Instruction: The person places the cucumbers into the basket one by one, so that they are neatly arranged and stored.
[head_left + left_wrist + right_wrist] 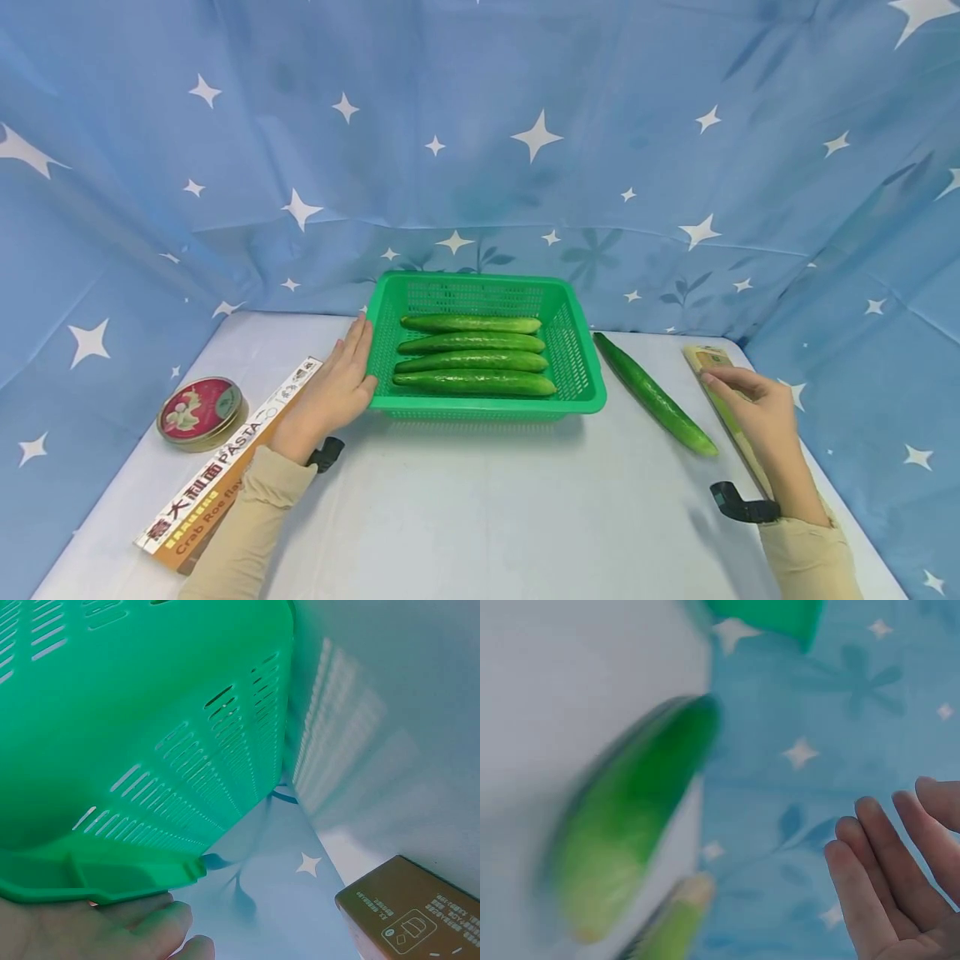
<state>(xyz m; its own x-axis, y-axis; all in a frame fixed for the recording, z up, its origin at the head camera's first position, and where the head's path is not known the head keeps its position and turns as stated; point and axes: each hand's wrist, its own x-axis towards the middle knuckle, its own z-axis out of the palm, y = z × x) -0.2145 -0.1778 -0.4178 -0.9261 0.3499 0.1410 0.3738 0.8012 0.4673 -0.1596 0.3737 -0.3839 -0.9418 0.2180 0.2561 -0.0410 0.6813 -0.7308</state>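
Note:
A green plastic basket (pixel 480 406) with slotted walls holds several cucumbers (pixel 474 382) lying side by side. My left hand (pixel 337 392) rests against the basket's left rim, fingers extended along it. In the left wrist view, the fingers (pixel 161 919) show under the basket's rim (pixel 112 889). Right of the basket, one more cucumber (pixel 656 396) lies slantwise on the table; it looks blurred in the right wrist view. My right hand (pixel 757 408) is raised over a long, narrow green-and-yellow package (pixel 708 360). Its fingers (pixel 881 862) are loosely bent, with nothing between them.
On the left lie a long pasta box (pixel 217 467) and a round tin (pixel 201 412) with a red lid. The white table (pixel 480 517) ends at a blue star-patterned cloth (pixel 480 125), which rises behind it and on both sides.

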